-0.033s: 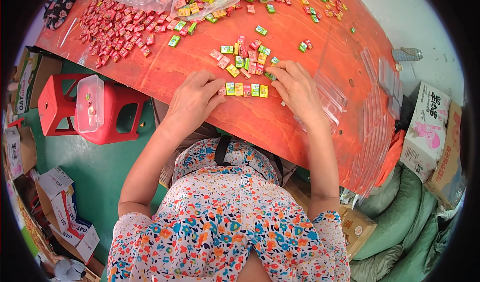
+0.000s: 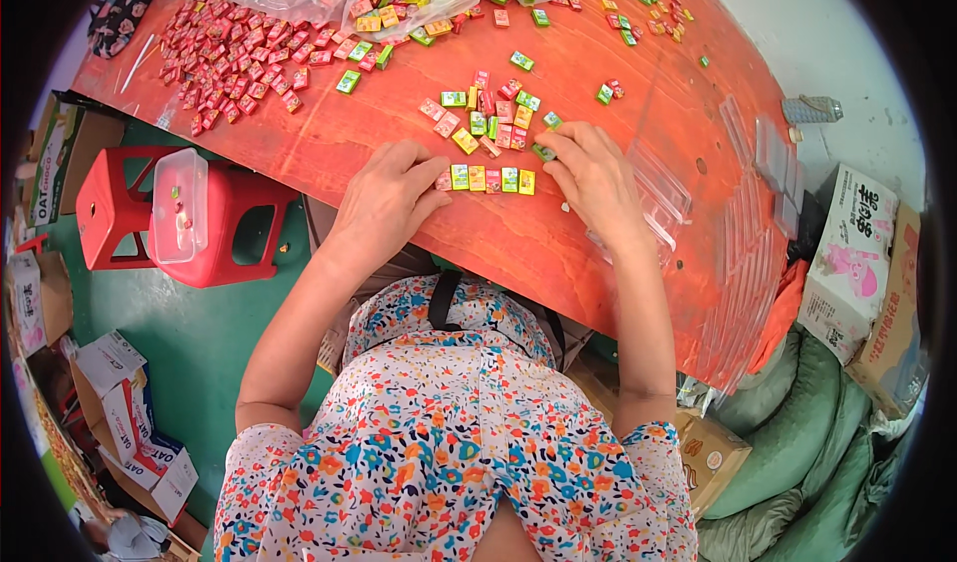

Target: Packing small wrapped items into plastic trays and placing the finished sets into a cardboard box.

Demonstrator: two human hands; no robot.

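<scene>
Near the table's [image 2: 558,243] front edge, a short row of small candy boxes [image 2: 486,178] lay finished. The left hand [image 2: 387,195], fingers loosely curled, touched its end; the right hand [image 2: 595,175] pinched a green box [image 2: 544,151]. Loose heaps [image 2: 234,58] remained at the far edge.

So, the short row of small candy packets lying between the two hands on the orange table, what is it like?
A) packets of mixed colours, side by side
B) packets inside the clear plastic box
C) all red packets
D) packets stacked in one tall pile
A: the row of candy packets lies flat on the orange table between the left hand and the right hand, showing green, yellow, orange and pink ones side by side.
</scene>
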